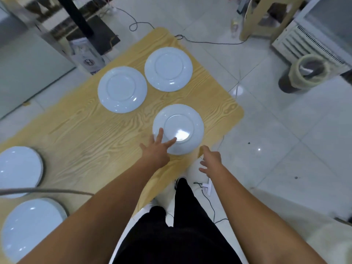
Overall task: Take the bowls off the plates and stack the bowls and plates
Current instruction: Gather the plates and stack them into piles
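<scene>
Three white plates lie bare on the wooden table (80, 130): one at the far middle (122, 89), one at the far right (168, 69), and a near plate (182, 119) by the table's right edge. My left hand (156, 147) is open, its fingertips resting on the near plate's left rim. My right hand (210, 161) hovers open just off the table's near right corner, holding nothing. Two white bowls stand at the table's left: one (18, 170) farther back, one (32, 229) nearer to me.
A grey cable (45, 191) crosses between the two bowls. Beyond the table's right edge is tiled floor with a bin (304, 73), a white cabinet (312, 40) and a stool (266, 16). My legs in black trousers (181, 225) stand at the table's near corner.
</scene>
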